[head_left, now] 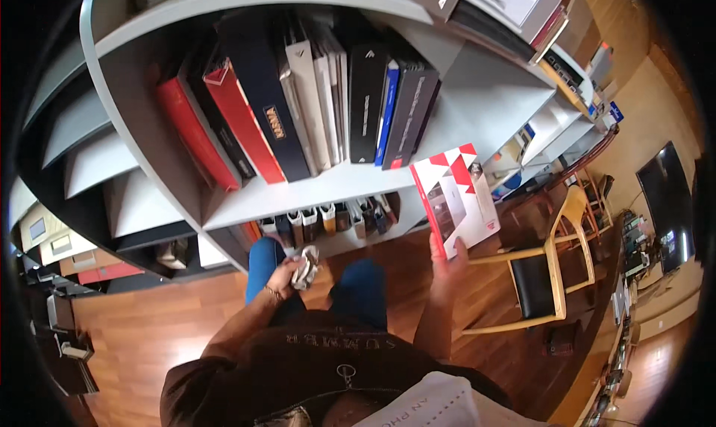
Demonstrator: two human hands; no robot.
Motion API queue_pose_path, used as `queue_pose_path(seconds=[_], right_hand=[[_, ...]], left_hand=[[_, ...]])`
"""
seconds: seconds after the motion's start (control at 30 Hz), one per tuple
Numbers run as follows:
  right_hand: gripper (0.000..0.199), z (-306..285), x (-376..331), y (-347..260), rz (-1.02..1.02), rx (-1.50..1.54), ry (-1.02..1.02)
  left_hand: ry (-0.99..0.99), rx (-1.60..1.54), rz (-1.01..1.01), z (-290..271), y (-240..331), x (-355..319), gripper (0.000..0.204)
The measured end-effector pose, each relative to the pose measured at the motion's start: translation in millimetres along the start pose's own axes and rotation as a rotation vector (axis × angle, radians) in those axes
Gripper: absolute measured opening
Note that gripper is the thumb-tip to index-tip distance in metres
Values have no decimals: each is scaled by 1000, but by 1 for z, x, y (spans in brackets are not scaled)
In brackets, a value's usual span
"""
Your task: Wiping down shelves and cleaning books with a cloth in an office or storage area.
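My left hand (282, 278), low in front of the shelf by my knee, is closed on a crumpled grey-white cloth (305, 268). On the right, my right hand (449, 263) grips the lower edge of a thin book (473, 192) with a white cover, red triangles and a red spine. The book is held up, tilted, in front of the shelf's right part. Behind it, a row of books and binders stands on the grey shelf board (298, 199), among them a red binder (244, 121), a dark blue binder (265, 99) and a black one (366, 106).
A lower shelf level holds more binders (328, 217). To the right stands a wooden chair (538, 281) with a black seat. Grey compartments (123, 170) curve away at the left. Stacked boxes (514, 9) lie on top at the upper right. The floor (156, 322) is wooden.
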State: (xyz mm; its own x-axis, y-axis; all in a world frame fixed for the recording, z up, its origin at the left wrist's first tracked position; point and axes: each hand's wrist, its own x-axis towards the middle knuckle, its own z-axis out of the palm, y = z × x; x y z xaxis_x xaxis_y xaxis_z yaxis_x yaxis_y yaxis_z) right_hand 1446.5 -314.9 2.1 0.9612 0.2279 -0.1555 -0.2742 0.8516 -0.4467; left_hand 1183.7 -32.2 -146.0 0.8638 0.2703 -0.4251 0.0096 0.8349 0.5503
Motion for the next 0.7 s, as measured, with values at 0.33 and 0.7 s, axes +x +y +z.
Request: queue_pose_path(seconds=[0.33,0.7], right_hand=[[54,9,-90,102,616,-158,-353],[48,-4,-119,158,760,-105,-237]], left_hand=[[218,577,1010,132,90,-67,23],[191,1785,1160,148,79,-63,34]])
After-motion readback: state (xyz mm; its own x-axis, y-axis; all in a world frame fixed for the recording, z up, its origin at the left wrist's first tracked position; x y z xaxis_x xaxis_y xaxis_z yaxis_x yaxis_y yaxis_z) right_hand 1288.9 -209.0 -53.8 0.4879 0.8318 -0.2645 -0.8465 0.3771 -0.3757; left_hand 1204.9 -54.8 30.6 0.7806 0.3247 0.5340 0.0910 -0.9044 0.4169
